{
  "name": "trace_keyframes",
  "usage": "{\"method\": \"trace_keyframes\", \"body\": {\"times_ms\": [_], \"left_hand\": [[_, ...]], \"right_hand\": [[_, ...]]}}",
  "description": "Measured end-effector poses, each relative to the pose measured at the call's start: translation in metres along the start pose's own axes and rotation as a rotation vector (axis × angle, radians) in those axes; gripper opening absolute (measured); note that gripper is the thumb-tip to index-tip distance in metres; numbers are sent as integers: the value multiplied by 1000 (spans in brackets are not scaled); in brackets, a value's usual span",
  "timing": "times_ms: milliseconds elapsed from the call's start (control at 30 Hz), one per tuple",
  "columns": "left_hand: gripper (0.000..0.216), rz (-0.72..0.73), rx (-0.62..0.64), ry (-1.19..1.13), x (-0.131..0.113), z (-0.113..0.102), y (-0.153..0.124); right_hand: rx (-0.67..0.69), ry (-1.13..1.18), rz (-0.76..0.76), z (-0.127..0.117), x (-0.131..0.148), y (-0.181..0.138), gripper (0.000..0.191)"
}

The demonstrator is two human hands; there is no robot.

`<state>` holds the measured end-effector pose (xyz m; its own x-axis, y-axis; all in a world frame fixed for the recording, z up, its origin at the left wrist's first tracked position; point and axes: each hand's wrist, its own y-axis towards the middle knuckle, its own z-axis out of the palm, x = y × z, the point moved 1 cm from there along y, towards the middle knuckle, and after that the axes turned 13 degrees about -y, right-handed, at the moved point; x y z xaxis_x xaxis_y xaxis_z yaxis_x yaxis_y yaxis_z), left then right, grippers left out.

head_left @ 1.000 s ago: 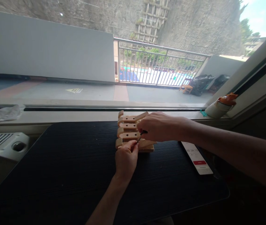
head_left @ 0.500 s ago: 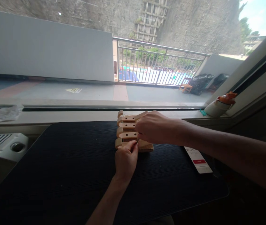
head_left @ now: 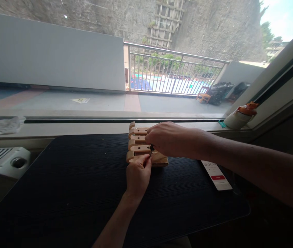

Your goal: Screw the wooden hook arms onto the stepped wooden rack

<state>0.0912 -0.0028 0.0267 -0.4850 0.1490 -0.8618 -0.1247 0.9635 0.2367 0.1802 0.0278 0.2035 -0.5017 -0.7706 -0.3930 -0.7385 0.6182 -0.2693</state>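
Note:
A light wooden piece (head_left: pixel 137 148) with several parallel slats lies at the table's far edge. The slats have rounded left ends and dark round holes. At the near side, my left hand (head_left: pixel 137 174) is closed, thumb and forefinger pinching the lower end of a thin dark rod with a wider head (head_left: pixel 151 148), like a small bolt. From the right, my right hand (head_left: pixel 165 139) reaches over the slats, its fingers curled down beside the head of this rod. What those fingers grip is hidden behind the hand.
The dark table (head_left: pixel 71 186) has a phone (head_left: pixel 217 175) showing a timer at the right, partly under my forearm. Beyond is a window sill with a white bottle with an orange top (head_left: pixel 238 119) and clear plastic (head_left: pixel 5 126). A white slotted unit (head_left: pixel 4 162) stands left.
My right hand has shifted slightly left, and the dark head of the rod now shows between my hands. My left hand keeps its pinch in nearly the same place.

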Motion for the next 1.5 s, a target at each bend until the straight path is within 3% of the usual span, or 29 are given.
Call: {"method": "trace_keyframes", "body": {"times_ms": [300, 400, 633, 867, 1033, 1233, 1500], "left_hand": [[25, 10, 6, 1, -1, -1, -1], [24, 8, 3, 2, -2, -1, 0], [25, -3, 15, 8, -2, -1, -1], [28, -8, 47, 12, -3, -4, -3], [54, -70, 121, 70, -2, -22, -8], [47, -81, 126, 168, 5, -23, -7], [49, -119, 130, 143, 4, -20, 12]], "right_hand": [[84, -8, 116, 2, 0, -1, 17], [41, 27, 102, -2, -3, -4, 24], [-55, 13, 43, 4, -4, 0, 16], [-141, 58, 211, 19, -6, 0, 33], [-194, 211, 206, 24, -9, -6, 30], [-259, 332, 286, 33, -11, -9, 26], [-425, 417, 422, 67, -25, 4, 18]]}}
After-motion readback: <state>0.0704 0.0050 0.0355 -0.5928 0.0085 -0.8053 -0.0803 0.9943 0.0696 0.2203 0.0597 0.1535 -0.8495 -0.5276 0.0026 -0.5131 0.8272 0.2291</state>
